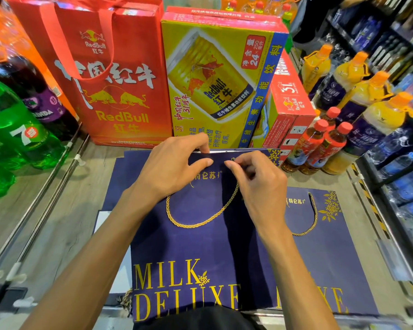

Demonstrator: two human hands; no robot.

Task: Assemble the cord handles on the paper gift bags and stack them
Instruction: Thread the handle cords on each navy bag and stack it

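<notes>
Left hand [174,167] was clamped on the far rim of the bag [188,246], fingers curled over the edge and thumb pressed on the near face, apparently to keep the paper taut and the hole steady. The bag lay flat on the shelf [65,210], printed face up, directly in front of the person. At the bag's far rim, right of centre, the right hand [258,184] had its fingertips pinched together on the end of the gold cord [200,221], held right at the eyelet [233,159]; whether the tip had entered the hole could not be told. From there the cord hung in a loose loop across the bag's upper face and ran under the left wrist, so its other end was hidden. This looked like the threading step for this handle, with the knotting inside not yet visible. Partly under the bag's right side lay a second bag [332,253] with its own cord [316,217] looped on its face, probably a finished one starting the stack. More navy paper showed from under the bag's left edge. Beyond the bag's far rim stood a yellow carton [219,79], with red-capped bottles [320,144] to the far right of it.
</notes>
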